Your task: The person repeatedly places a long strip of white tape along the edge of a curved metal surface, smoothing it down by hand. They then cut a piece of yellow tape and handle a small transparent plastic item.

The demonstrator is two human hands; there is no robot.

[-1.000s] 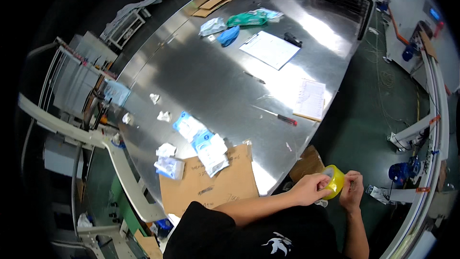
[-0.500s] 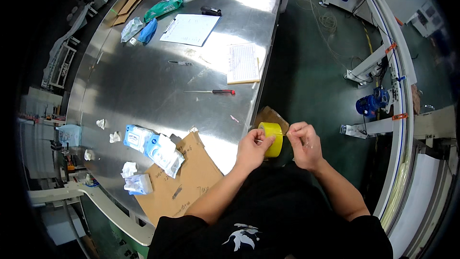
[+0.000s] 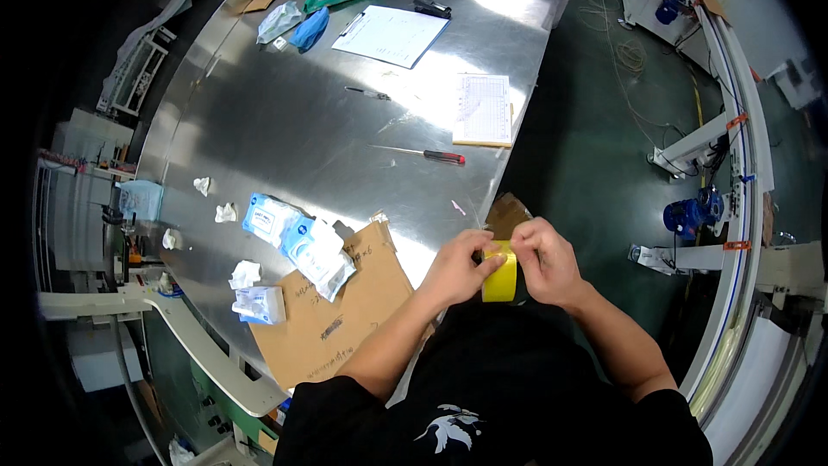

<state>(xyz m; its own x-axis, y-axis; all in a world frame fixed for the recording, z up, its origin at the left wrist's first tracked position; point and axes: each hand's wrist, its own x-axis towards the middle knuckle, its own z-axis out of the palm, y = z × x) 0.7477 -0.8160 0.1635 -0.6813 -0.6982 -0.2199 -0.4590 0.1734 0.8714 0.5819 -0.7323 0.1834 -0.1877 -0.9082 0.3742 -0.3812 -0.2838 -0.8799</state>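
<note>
Left hand [image 3: 454, 267] and right hand [image 3: 545, 261] both pinch closed on a yellow tape roll [image 3: 499, 279] just off the steel tabletop [image 3: 293, 138].

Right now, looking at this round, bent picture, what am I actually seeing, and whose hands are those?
There is no machine at work here: a person wears a wide-angle camera on the head, looking down, which is why straight edges curve. The left hand and right hand are that person's own, and together they hold a roll of yellow tape just off the edge of a shiny metal table. On the table lie a flat sheet of cardboard, blue and white packets, crumpled white scraps, a red-handled screwdriver, a clipboard with paper and a printed sheet.
</note>
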